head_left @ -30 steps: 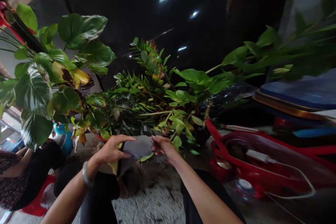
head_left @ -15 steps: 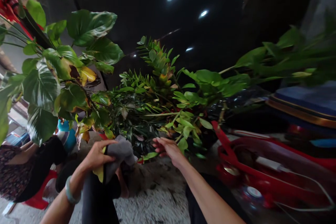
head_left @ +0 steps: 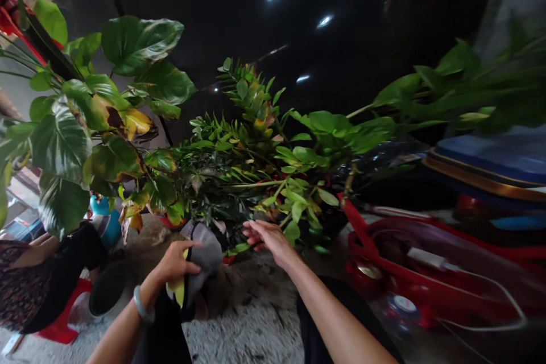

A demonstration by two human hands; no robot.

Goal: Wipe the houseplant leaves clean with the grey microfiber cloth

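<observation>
My left hand (head_left: 179, 264), with a pale bangle at its wrist, grips a grey and yellow cloth item (head_left: 207, 256) low in front of me. To its right, my right hand (head_left: 268, 239) reaches toward the low leaves with its fingers apart and nothing visible in them. Just beyond the hands lies a mass of green plants (head_left: 298, 199), with a small-leaved upright stem (head_left: 251, 96) behind. On the left stands a large-leaved plant (head_left: 115, 159) with yellow and brown patches.
A red basket (head_left: 358, 227) holding a white object with a cable is at the right, below a blue stack (head_left: 490, 165). At the left a person (head_left: 29, 273) sits by a red stool (head_left: 63, 318) and a dark bucket (head_left: 108, 290). A dark glossy surface (head_left: 341, 68) rises behind.
My left hand has moved slightly right and down with the cloth item, which now hangs more spread out. My right hand has hardly moved. The view has shifted a little.
</observation>
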